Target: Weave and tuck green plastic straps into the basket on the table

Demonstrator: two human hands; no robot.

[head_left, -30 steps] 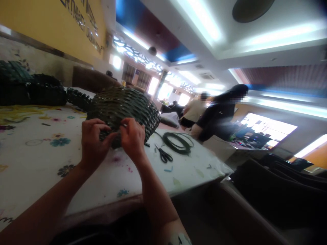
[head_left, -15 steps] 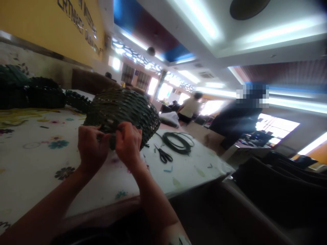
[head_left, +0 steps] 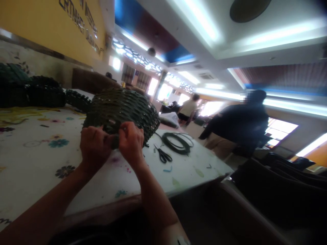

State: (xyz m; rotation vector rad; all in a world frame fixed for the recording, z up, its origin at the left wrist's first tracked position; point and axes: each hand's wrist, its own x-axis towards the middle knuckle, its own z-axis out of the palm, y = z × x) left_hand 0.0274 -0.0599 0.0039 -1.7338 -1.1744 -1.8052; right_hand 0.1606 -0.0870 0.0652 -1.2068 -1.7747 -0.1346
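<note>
A dark green woven basket (head_left: 122, 107) lies on its side on the flower-patterned tabletop (head_left: 97, 190). At its near edge, my left hand (head_left: 94, 144) is closed, fingers pinched together. My right hand (head_left: 131, 141) is closed too, thumb and fingers pinching at the same edge a little to the right. Between the hands shows a small dark green piece of the weave (head_left: 114, 142); its exact shape is blurred. The fingertips are partly hidden by the backs of the hands.
Black-handled scissors (head_left: 163, 154) and a coil of dark green strip (head_left: 176, 143) lie right of the basket. More dark woven pieces (head_left: 46, 92) stand at the back left, by yellow strips (head_left: 15, 115). Dark chairs (head_left: 276, 190) stand at right. Two people are beyond the table.
Both hands stay at the basket's near edge, having shifted very slightly to the right. In the background, the person in dark clothing has changed posture and position.
</note>
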